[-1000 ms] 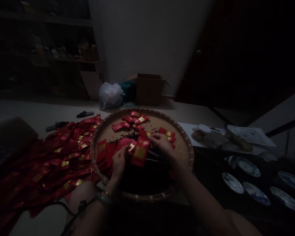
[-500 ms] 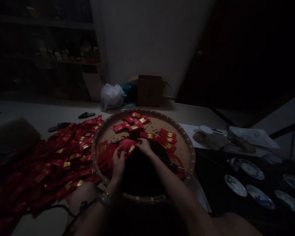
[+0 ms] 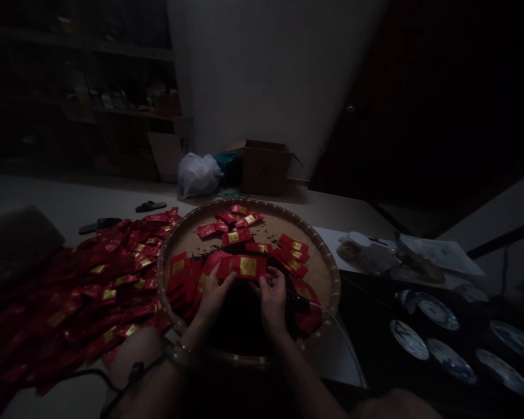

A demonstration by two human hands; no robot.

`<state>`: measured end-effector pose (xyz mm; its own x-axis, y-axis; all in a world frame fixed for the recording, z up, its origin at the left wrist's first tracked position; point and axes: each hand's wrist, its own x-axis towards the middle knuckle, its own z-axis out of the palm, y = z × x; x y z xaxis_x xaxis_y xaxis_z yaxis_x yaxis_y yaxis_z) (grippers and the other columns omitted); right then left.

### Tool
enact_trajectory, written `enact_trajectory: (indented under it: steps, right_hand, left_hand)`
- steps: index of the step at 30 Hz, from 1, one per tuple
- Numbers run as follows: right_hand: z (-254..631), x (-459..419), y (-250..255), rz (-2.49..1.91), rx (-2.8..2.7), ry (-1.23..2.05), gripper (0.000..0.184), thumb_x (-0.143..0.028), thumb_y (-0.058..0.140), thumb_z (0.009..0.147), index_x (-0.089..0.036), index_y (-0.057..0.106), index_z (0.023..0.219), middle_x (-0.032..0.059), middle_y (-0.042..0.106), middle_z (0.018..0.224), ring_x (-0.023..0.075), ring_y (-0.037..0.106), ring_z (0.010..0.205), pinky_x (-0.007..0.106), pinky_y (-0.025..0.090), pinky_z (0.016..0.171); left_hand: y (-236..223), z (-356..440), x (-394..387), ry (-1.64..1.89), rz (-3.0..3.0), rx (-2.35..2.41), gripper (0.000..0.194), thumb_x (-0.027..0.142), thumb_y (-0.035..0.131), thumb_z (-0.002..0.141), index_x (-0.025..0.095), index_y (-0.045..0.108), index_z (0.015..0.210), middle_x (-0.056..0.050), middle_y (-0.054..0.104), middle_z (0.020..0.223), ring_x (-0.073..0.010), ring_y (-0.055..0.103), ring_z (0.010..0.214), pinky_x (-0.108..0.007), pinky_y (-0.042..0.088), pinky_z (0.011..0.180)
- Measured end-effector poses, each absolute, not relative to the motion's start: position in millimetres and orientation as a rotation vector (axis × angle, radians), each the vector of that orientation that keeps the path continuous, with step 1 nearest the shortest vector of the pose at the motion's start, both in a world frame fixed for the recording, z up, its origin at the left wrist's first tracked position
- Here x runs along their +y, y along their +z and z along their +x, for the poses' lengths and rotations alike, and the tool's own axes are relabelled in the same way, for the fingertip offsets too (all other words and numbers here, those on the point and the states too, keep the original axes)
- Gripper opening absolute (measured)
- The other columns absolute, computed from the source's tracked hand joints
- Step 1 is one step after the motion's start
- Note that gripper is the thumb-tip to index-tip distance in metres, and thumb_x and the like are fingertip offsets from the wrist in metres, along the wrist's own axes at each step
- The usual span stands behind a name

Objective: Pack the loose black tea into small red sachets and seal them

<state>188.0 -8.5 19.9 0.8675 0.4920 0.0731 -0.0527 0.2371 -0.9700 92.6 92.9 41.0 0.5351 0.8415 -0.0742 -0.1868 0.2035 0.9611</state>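
Both of my hands hold a red packet [image 3: 233, 265] with a gold label, stretched level over a round woven bamboo tray [image 3: 327, 250]. My left hand [image 3: 215, 294] pinches its left end, while my right hand [image 3: 273, 294] grips the lower right corner. More red packets [image 3: 186, 282] lie in the tray to the left, and others [image 3: 293, 253] sit in a row on the right. Dark, leaf-like bits [image 3: 201, 251] are scattered behind the held packet. Just right of my right hand, a dark device [image 3: 300, 300] with a pale cord is partly visible. The tray's near middle is too dark to make out.
A large heap of red packets [image 3: 113, 279] covers the floor on the left, with slippers [image 3: 151, 206] behind it. Beyond the tray stand a white plastic bag [image 3: 198, 174] and an open cardboard box [image 3: 266, 169]. Patterned dishes [image 3: 436, 311] and bagged items [image 3: 367, 256] are on the right.
The red packet has turned level, its gold label now facing up, and shifted slightly right. My right hand has moved lower, to the packet's right end. The view has shifted a little.
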Motion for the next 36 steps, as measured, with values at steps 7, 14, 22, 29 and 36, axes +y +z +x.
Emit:
enact_trajectory:
  steps: [7, 14, 22, 29, 36]
  right_hand:
    - [197, -21, 56, -1.735, -1.122, -0.126, 0.046, -0.023, 0.053, 0.082, -0.020, 0.044, 0.127, 0.0141, 0.046, 0.129, 0.0279, 0.041, 0.122, 0.050, 0.036, 0.104]
    - [209, -4, 67, -1.738, -1.851, -0.268, 0.045, -0.010, 0.049, 0.085, -0.020, 0.054, 0.129, 0.0105, 0.060, 0.122, 0.0268, 0.047, 0.111, 0.045, 0.047, 0.094]
    - [198, -7, 44, -1.578, -1.625, -0.430, 0.034, -0.011, 0.042, 0.091, -0.013, 0.058, 0.121, 0.0137, 0.063, 0.108, 0.0225, 0.053, 0.100, 0.039, 0.050, 0.088]
    - [198, -7, 42, -1.635, -1.536, -0.358, 0.020, -0.015, 0.048, 0.089, -0.015, 0.062, 0.104, 0.0112, 0.062, 0.093, 0.0233, 0.054, 0.091, 0.040, 0.049, 0.083]
    - [207, -9, 29, -1.685, -1.439, -0.231, 0.024, -0.018, 0.045, 0.092, -0.016, 0.061, 0.111, 0.0083, 0.059, 0.088, 0.0183, 0.058, 0.079, 0.030, 0.051, 0.071]
  left_hand:
    - [50, 85, 93, 0.796, 1.348, 0.698, 0.036, 0.036, 0.078, 0.055, 0.014, 0.068, 0.082, -0.006, 0.073, 0.078, -0.0215, 0.066, 0.072, -0.030, 0.053, 0.068]
    - [37, 86, 94, 0.682, 1.513, 0.635, 0.028, 0.038, 0.069, 0.062, 0.011, 0.070, 0.071, -0.001, 0.069, 0.066, -0.0172, 0.061, 0.063, -0.026, 0.049, 0.063]
    - [39, 87, 89, 0.706, 1.551, 0.694, 0.025, 0.037, 0.066, 0.061, 0.014, 0.070, 0.067, -0.001, 0.068, 0.063, -0.0151, 0.060, 0.058, -0.024, 0.048, 0.058]
    - [35, 86, 90, 0.745, 1.612, 0.704, 0.022, 0.035, 0.063, 0.064, 0.014, 0.067, 0.069, -0.001, 0.068, 0.064, -0.0159, 0.062, 0.063, -0.025, 0.050, 0.062]
    - [26, 90, 90, 0.689, 1.679, 0.603, 0.033, 0.031, 0.067, 0.063, 0.014, 0.065, 0.092, -0.006, 0.072, 0.091, -0.0211, 0.067, 0.084, -0.032, 0.053, 0.078]
